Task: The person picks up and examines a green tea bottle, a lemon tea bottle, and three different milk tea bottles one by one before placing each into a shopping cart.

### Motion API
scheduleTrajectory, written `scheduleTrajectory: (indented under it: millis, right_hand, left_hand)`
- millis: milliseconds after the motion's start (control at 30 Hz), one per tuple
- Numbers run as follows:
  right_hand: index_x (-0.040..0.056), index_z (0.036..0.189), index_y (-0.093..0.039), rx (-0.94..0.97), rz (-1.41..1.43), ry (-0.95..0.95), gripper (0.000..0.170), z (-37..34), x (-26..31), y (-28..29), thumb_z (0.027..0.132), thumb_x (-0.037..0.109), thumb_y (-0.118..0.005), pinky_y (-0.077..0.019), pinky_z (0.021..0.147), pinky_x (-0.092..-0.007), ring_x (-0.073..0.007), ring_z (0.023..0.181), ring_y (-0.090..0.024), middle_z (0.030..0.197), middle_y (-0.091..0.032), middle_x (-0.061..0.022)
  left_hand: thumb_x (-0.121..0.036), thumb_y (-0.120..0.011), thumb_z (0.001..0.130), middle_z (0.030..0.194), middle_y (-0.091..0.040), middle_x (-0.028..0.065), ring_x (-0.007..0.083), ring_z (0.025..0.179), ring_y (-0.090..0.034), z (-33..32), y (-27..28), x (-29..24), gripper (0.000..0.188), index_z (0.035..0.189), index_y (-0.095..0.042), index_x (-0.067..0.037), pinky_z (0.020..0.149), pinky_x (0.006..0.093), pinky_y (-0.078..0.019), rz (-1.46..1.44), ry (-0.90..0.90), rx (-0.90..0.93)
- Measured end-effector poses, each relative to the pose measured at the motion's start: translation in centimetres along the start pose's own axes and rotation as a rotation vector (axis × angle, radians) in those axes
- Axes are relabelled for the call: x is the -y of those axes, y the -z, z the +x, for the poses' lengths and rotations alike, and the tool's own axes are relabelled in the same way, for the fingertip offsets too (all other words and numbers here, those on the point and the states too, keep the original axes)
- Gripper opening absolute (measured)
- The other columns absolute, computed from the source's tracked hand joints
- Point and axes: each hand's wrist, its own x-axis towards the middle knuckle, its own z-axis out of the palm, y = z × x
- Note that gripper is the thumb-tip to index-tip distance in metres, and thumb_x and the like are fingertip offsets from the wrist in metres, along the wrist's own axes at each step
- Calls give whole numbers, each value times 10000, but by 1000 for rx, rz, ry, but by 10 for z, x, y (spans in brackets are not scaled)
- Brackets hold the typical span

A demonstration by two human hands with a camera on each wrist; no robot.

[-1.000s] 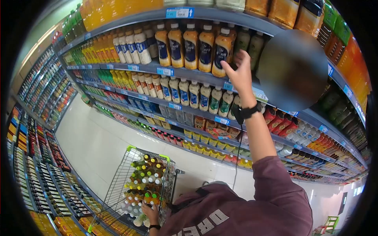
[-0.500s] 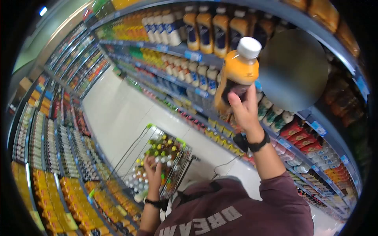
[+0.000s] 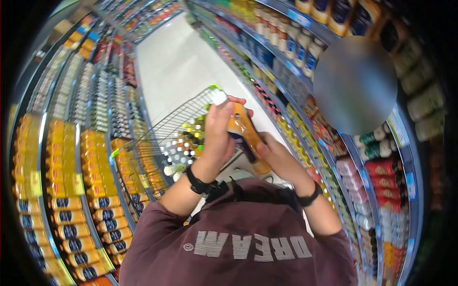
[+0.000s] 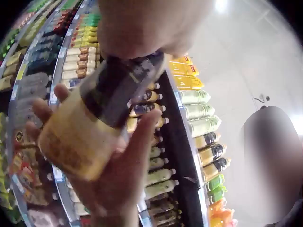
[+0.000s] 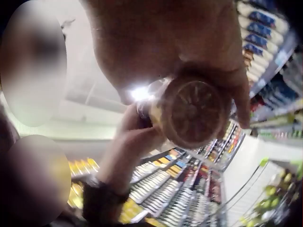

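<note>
A bottle of orange drink [image 3: 244, 127] with a white cap [image 3: 219, 97] and dark label is held between both hands, tilted above the shopping cart's near side. My left hand [image 3: 218, 136] grips its upper part, fingers wrapping behind near the neck. At the lower end is my right hand [image 3: 281, 159], its thumb along the side. From the left wrist, the bottle's lower body [image 4: 78, 142] shows with the right hand [image 4: 111, 177] around it, fingers rather spread. The right wrist view looks straight at the round bottle base [image 5: 195, 113], below the right palm [image 5: 165, 38].
A wire shopping cart [image 3: 177, 110] holding many capped bottles [image 3: 183, 145] stands in front of me. Drink shelves [image 3: 298, 47] run along the right. On the left are shelves of yellow-orange bottles [image 3: 62, 157]. The pale tiled aisle [image 3: 179, 57] stretches ahead.
My right hand took an orange-drink bottle from the shelf and brought it down and left toward the cart. My left hand rose from the cart and now grips the bottle too. The view turned left.
</note>
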Motion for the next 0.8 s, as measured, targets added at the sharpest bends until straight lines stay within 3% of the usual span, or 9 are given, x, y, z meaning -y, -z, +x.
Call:
scheduleTrajectory:
  millis: [33, 100, 167, 233, 300, 400, 567, 667, 800]
  right_hand:
    - [-26, 1401, -487, 54, -2, 33, 631, -3, 5, -2, 1022, 458, -627, -509, 991, -390, -256, 1158, -642, 1282, -644, -174]
    - [-26, 1388, -486, -331, -647, 283, 734, -6, 15, -13, 882, 400, -806, -504, 992, -389, -249, 1151, -639, 1251, -642, -187]
    - [-15, 1375, -501, -318, -622, 370, 805, 2, 6, -16, 762, 326, -899, -524, 963, -376, -257, 1116, -668, 1209, -662, -168]
    - [-10, 1353, -524, -112, 145, 44, 734, 0, -3, -12, 779, 292, -867, -583, 777, -362, -303, 963, -727, 1130, -693, -177]
    - [-15, 1344, -539, 109, 479, -98, 693, -16, 27, -1, 847, 418, -756, -534, 541, -308, -271, 694, -705, 1029, -699, -206]
    - [-52, 1387, -497, 501, 975, -314, 890, -6, -11, 22, 906, 696, -480, -406, 408, -281, -244, 464, -569, 930, -674, -250]
    - [-38, 1420, -451, 644, 901, -249, 875, 6, -2, -15, 897, 653, -569, -506, 528, -305, -284, 641, -660, 1036, -666, -242]
    - [25, 1455, -395, 260, 446, 4, 704, 12, 22, -32, 872, 212, -745, -579, 837, -389, -283, 938, -701, 1149, -634, -140]
    - [27, 1435, -439, 36, -86, 462, 821, 20, 39, -50, 725, 99, -845, -545, 904, -367, -300, 995, -694, 1153, -655, -140]
  left_hand:
    - [-231, -632, 1028, 1112, -666, 103, 237, 986, -683, -2, -6, 2, 243, 1154, -552, -41, 889, 391, -567, -25, -38, -157]
    - [-338, -614, 1022, 951, -673, 90, 205, 891, -669, -1, -7, 1, 294, 1119, -602, -61, 818, 372, -554, 34, -98, -331]
    - [-364, -623, 1004, 942, -670, 72, 187, 874, -664, -3, 5, 5, 304, 1045, -619, -62, 782, 340, -537, -11, -50, -328]
    - [-426, -617, 1007, 959, -669, 69, 194, 905, -680, -12, -1, -13, 362, 1105, -607, -78, 835, 354, -561, -228, 68, -62]
    - [-471, -622, 995, 1119, -650, 64, 236, 1052, -668, -22, 6, -20, 419, 1186, -588, -99, 990, 422, -548, -247, 132, -41]
    - [-447, -665, 962, 1151, -626, 89, 287, 1169, -614, -25, 18, -19, 438, 1182, -586, -76, 1138, 516, -444, -575, 4, 355]
    - [-386, -715, 917, 1088, -638, 115, 277, 1084, -653, -24, 30, -58, 386, 1093, -612, -58, 1032, 465, -510, -329, -78, 596]
    - [-355, -714, 922, 999, -654, 86, 230, 971, -680, -38, 21, -80, 335, 1047, -629, -57, 873, 383, -557, -9, -70, 289]
    - [-293, -688, 951, 986, -652, 47, 171, 947, -665, -47, 12, -80, 258, 1030, -639, -52, 865, 339, -538, -15, -56, -114]
